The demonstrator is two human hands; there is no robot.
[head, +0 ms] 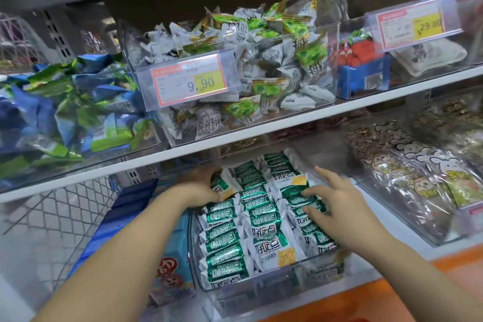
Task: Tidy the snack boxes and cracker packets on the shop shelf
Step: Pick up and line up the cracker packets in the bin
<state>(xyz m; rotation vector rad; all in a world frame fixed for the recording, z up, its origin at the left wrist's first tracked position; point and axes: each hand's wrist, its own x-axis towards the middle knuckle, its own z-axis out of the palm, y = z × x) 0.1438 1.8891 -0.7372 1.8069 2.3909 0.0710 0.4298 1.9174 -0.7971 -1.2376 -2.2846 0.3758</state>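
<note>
1. The left hand (201, 185) reaches into the far left part of a clear plastic bin (261, 286) on the lower shelf; its fingers curl around a green-and-white cracker packet (222, 187), gripping it at the bin's left wall.
2. The right hand (332, 204) lies open, fingers spread, palm down, its fingertips resting on the green-and-white cracker packets (251, 219) along the right side of the same bin.
3. The packets fill the bin in roughly three rows running from near to far, most standing on edge, a few lying flat with a yellow cracker picture showing.
4. Just left of the bin stand blue snack boxes (122, 214), the nearest one pale blue with red lettering.
5. To the right, another clear bin holds transparent bags with cartoon prints (407, 172).
6. On the upper shelf (261, 136), a clear bin straight above holds a loose heap of white-and-green wrapped sweets (235, 60), with a price label (189, 83) reading 9.90.
7. Far left on that shelf lie blue-and-green packets (65, 107); far right sits a bin with a red-and-blue item and a second price label (411, 26).
</note>
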